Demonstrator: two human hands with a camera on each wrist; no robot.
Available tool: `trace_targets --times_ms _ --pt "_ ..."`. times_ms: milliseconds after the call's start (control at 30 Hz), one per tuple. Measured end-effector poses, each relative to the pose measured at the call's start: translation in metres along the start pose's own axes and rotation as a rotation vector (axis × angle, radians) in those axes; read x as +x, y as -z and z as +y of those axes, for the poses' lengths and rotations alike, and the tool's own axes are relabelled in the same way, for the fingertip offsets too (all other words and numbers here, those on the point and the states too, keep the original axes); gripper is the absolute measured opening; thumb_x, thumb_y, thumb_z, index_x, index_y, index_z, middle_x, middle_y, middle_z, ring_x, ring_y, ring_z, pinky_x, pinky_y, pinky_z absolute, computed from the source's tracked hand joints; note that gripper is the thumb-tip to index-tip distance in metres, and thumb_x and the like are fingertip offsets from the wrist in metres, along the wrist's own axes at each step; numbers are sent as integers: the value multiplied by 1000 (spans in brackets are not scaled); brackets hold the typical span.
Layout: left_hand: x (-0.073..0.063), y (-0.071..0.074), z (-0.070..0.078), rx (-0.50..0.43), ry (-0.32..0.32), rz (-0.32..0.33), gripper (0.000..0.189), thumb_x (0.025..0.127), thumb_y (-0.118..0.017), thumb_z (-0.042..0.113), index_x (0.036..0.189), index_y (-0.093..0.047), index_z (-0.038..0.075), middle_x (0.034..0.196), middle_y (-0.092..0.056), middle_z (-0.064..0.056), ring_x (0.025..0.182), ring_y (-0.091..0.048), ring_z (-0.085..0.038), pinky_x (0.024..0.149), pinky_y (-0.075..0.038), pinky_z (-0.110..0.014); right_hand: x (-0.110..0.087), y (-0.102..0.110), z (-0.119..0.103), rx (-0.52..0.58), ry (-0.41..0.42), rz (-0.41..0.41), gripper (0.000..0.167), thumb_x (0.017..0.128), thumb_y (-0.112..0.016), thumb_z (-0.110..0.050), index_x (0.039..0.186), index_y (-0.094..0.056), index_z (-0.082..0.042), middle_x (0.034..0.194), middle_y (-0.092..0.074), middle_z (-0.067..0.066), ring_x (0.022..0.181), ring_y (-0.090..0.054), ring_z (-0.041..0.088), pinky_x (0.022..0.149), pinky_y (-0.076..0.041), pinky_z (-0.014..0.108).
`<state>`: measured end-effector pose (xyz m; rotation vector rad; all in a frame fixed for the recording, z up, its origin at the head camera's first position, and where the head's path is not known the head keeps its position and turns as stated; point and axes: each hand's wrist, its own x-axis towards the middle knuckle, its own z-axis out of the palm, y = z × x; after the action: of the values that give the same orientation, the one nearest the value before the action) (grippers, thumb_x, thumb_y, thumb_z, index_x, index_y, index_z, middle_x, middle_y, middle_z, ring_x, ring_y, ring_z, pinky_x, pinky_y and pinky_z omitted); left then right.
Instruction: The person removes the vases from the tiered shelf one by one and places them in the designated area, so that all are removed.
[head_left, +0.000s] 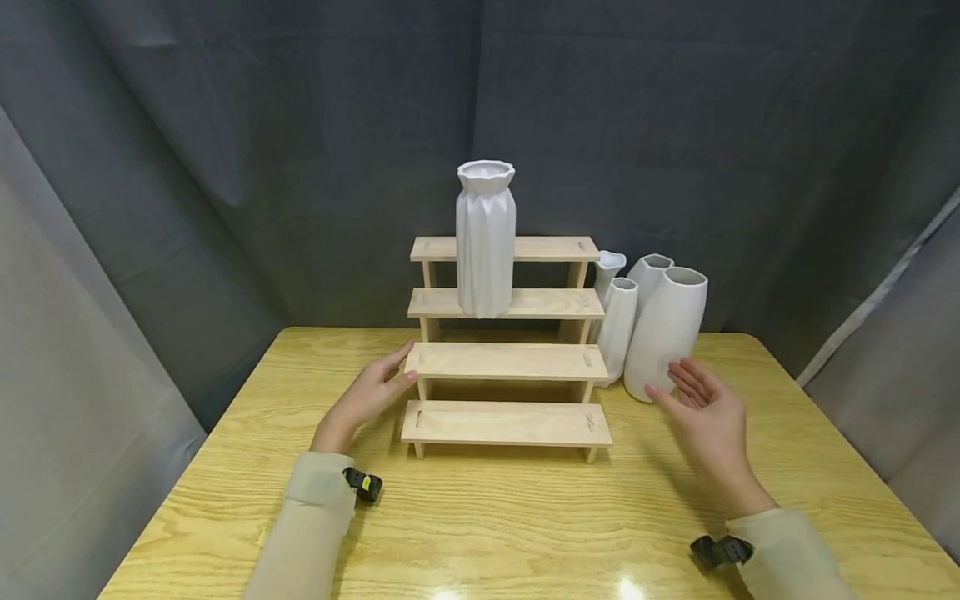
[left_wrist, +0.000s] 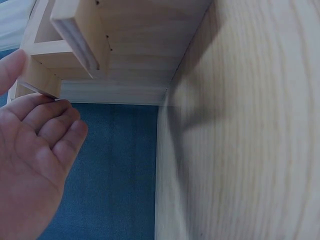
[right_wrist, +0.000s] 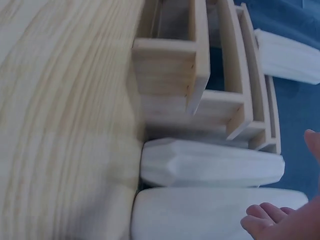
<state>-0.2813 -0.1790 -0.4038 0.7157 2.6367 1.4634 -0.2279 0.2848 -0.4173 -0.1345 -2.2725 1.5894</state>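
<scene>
My left hand (head_left: 369, 398) is at the left end of a four-step wooden stand (head_left: 510, 360), its fingers and thumb touching the end of the second step from the bottom. In the left wrist view the fingers (left_wrist: 57, 120) lie loosely bent along that board's end. A tall white fluted vase (head_left: 486, 242) stands upright on the second step from the top. My right hand (head_left: 708, 417), palm turned inward and holding nothing, hovers in front of a smooth white vase (head_left: 667, 333). In the right wrist view that smooth vase (right_wrist: 190, 212) is partly behind the fingers.
Right of the stand, a slim faceted white vase (head_left: 619, 329), a flared-rim vase (head_left: 609, 265) and another white vase (head_left: 651, 263) stand close together, partly hiding each other. Dark grey curtains (head_left: 337, 150) hang behind the wood-grain table (head_left: 480, 517).
</scene>
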Motion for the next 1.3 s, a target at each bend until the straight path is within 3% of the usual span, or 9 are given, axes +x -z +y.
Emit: trace_targets --times_ms 300,533,1000,1300 --pt "0 1 -1 5 -1 -2 59 105 -50 18 154 -23 -2 158 -22 -23 142 -26 -43 116 -24 -50 -11 -14 -18 36 98 -63 75 87 -79 -21 146 -41 4 142 -51 22 128 -52 29 97 -45 16" --pt "-1 1 -1 1 -1 -8 58 105 -49 17 154 -23 -2 158 -21 -22 142 -26 -44 116 -24 -51 -18 -25 -33 83 158 -100 69 86 -79 -14 144 -46 3 139 -53 22 126 -53 28 99 -45 20" --pt "0 1 0 -4 -7 -13 58 105 -49 15 154 -23 -3 158 -21 -26 141 -25 -46 115 -23 -54 -11 -59 -53 222 175 -162 67 86 -79 -13 143 -47 3 139 -54 20 127 -52 31 101 -44 24" --pt "11 -5 -38 1 -2 11 60 106 -49 24 157 -21 7 160 -19 -16 144 -22 -41 117 -21 -51 -3 -81 -69 297 198 -197 68 84 -81 -13 141 -48 3 137 -56 16 127 -52 29 104 -43 30"
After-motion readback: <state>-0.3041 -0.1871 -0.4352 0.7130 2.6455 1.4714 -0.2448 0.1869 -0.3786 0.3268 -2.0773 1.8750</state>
